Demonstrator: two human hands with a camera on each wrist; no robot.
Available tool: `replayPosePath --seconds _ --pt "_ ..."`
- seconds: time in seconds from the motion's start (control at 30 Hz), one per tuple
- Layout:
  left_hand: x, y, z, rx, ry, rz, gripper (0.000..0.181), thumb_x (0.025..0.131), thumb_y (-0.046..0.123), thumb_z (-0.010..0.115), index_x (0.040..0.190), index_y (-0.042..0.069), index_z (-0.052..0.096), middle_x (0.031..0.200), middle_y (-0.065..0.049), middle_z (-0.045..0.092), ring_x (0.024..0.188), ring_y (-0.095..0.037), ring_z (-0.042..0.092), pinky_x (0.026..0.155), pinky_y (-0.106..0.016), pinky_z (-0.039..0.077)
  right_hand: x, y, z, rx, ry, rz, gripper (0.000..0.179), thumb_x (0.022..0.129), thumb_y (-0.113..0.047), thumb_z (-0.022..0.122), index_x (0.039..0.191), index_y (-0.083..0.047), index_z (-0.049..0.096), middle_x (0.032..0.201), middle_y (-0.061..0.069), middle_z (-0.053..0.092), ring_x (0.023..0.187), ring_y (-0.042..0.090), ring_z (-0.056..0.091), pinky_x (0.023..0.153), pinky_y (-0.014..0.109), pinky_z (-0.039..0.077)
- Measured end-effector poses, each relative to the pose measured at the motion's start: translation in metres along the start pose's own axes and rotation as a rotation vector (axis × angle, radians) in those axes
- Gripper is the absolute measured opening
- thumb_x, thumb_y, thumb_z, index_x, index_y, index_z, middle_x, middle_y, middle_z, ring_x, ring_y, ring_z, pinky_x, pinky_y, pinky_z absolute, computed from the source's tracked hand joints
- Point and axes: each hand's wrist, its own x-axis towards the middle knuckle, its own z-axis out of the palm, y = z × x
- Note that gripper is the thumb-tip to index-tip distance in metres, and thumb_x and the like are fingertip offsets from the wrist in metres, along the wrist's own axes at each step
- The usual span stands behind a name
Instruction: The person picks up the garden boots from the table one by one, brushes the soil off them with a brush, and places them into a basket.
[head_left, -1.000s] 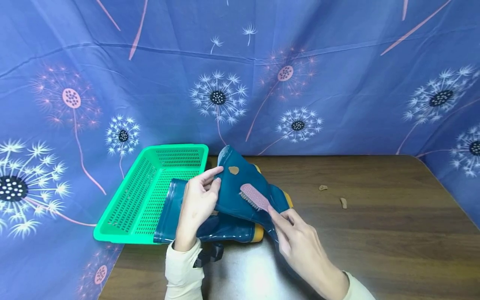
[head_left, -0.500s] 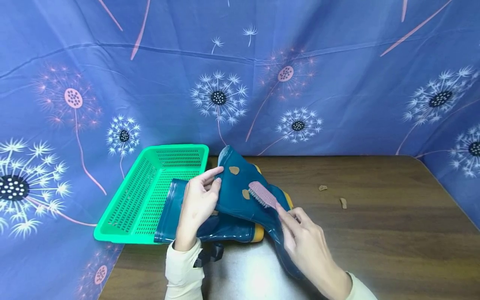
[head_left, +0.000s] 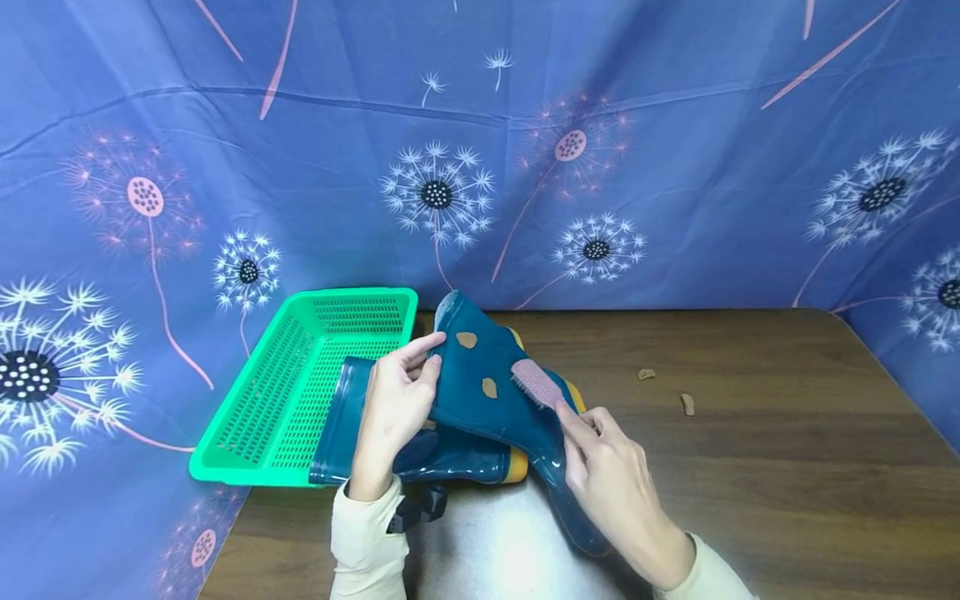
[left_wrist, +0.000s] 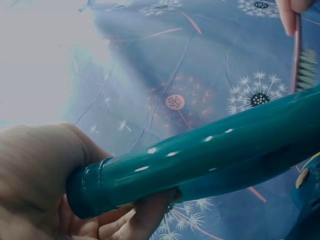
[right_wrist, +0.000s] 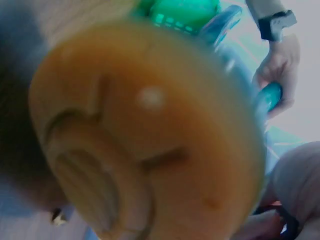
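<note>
A dark teal rubber boot [head_left: 465, 396] lies at a slant over a second teal boot [head_left: 472, 467] with a yellow toe edge. My left hand [head_left: 397, 408] grips the upper boot by the top of its shaft, fingers and thumb round the rim. Two tan patches, one near the rim [head_left: 467, 340] and one lower [head_left: 490, 388], show on the shaft. My right hand [head_left: 615, 483] holds a pink brush [head_left: 536, 382] by its handle, bristles facing the boot. The right wrist view is mostly filled by the boot's yellow-brown sole [right_wrist: 200, 125].
A green perforated basket [head_left: 247, 408] stands at the left, with the lower boot's shaft overlapping its edge. Two small tan pieces, one nearer [head_left: 687, 405] and one farther [head_left: 646, 375], lie on the brown wooden table [head_left: 787, 433]. Blue dandelion-patterned cloth [head_left: 675, 167] hangs behind.
The brush has moved right along the shaft, toward the foot of the boot, uncovering the lower tan patch. My left hand keeps its grip in the same place.
</note>
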Motion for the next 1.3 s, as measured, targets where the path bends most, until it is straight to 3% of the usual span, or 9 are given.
replayPosePath --seconds 0.13,0.27,0.37,0.5,0.63,0.8,0.93,1.1,1.3 --pt "0.000 -0.001 0.000 0.000 -0.002 -0.002 0.036 0.109 0.015 0.057 0.143 0.018 0.069 0.133 -0.011 0.074 0.054 -0.018 0.047 0.050 -0.027 0.037 0.000 -0.001 0.000 0.055 -0.006 -0.023 0.044 0.086 0.005 0.078 0.129 -0.007 0.078 0.090 0.002 0.066 0.058 -0.003 0.040 0.048 0.011 0.033" --pt "0.000 -0.001 0.000 0.003 0.001 -0.003 0.036 0.109 0.015 0.057 0.143 0.018 0.069 0.137 -0.010 0.073 0.055 -0.019 0.050 0.052 -0.028 0.039 -0.001 -0.002 -0.001 -0.001 -0.038 0.006 0.044 0.086 0.003 0.078 0.129 -0.008 0.078 0.088 0.000 0.062 0.056 -0.005 0.033 0.045 0.011 0.029" --pt "0.000 0.000 0.000 0.003 -0.001 -0.007 0.036 0.109 0.015 0.057 0.143 0.019 0.069 0.129 -0.011 0.076 0.052 -0.019 0.046 0.049 -0.027 0.037 -0.001 -0.003 -0.002 -0.004 -0.027 0.021 0.044 0.086 0.003 0.078 0.129 -0.009 0.078 0.088 0.000 0.064 0.056 -0.005 0.033 0.045 0.011 0.028" --pt "0.000 0.000 0.000 0.002 -0.003 -0.004 0.036 0.109 0.015 0.057 0.143 0.019 0.069 0.125 -0.011 0.077 0.050 -0.019 0.044 0.047 -0.028 0.035 0.000 -0.005 -0.003 0.069 -0.042 -0.039 0.044 0.086 0.004 0.078 0.129 -0.007 0.078 0.089 -0.002 0.065 0.057 -0.007 0.033 0.047 0.007 0.027" --pt "0.001 0.000 0.000 0.005 0.001 -0.002 0.036 0.109 0.015 0.057 0.143 0.019 0.069 0.130 -0.010 0.075 0.051 -0.019 0.045 0.048 -0.028 0.036 0.004 -0.006 -0.005 0.014 -0.043 -0.026 0.043 0.088 0.002 0.076 0.130 -0.007 0.077 0.087 0.000 0.062 0.056 -0.007 0.030 0.045 0.009 0.026" --pt "0.001 0.000 0.000 0.004 0.004 -0.003 0.036 0.109 0.015 0.057 0.143 0.018 0.069 0.126 -0.011 0.076 0.051 -0.019 0.044 0.048 -0.027 0.035 0.007 -0.009 -0.006 0.047 -0.054 -0.049 0.043 0.088 0.003 0.077 0.129 -0.007 0.077 0.088 -0.001 0.064 0.057 -0.006 0.034 0.047 0.008 0.028" --pt "0.001 0.000 0.000 0.009 0.003 0.003 0.036 0.109 0.015 0.057 0.142 0.018 0.069 0.127 -0.010 0.076 0.052 -0.019 0.045 0.048 -0.028 0.036 0.006 -0.011 -0.008 -0.019 -0.052 -0.018 0.041 0.087 0.001 0.077 0.128 -0.007 0.078 0.086 0.001 0.063 0.055 -0.005 0.032 0.045 0.011 0.028" --pt "0.001 0.000 -0.001 0.007 0.005 0.006 0.036 0.109 0.015 0.057 0.142 0.018 0.069 0.128 -0.010 0.076 0.053 -0.019 0.048 0.049 -0.028 0.037 0.006 -0.013 -0.008 0.043 -0.054 -0.060 0.044 0.086 0.003 0.077 0.129 -0.007 0.077 0.088 0.000 0.064 0.057 -0.005 0.035 0.047 0.009 0.029" --pt "0.000 0.000 -0.001 0.012 0.006 -0.002 0.036 0.109 0.015 0.057 0.143 0.019 0.069 0.120 -0.011 0.078 0.051 -0.018 0.045 0.047 -0.028 0.035 0.009 -0.017 -0.006 -0.021 -0.047 -0.008 0.043 0.087 0.002 0.078 0.129 -0.007 0.078 0.086 0.001 0.062 0.055 -0.003 0.034 0.046 0.012 0.030"
